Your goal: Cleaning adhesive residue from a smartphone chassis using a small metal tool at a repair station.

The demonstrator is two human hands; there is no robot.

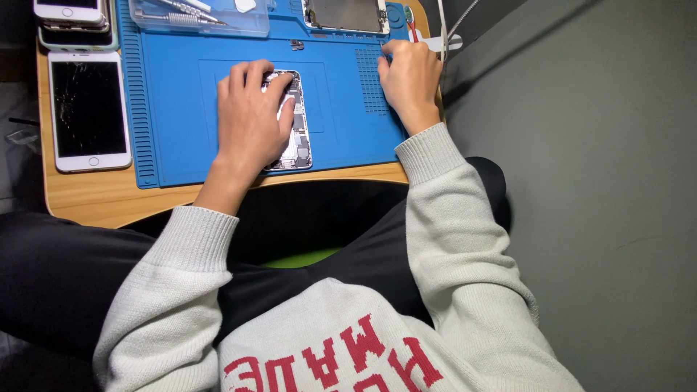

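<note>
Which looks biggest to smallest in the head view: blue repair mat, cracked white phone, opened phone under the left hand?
1. Blue repair mat, by far.
2. Cracked white phone.
3. Opened phone, though the left hand hides part; the two phones may match.

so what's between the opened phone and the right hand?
Head view: only bare blue mat between opened phone, under the left hand, and the right hand.

A white smartphone with a cracked dark screen lies on the wooden tabletop, left of a blue work mat. Two more phones are stacked above it. A clear plastic tray holding what appear to be metal tools sits at the mat's top edge, near a detached screen panel.
</note>
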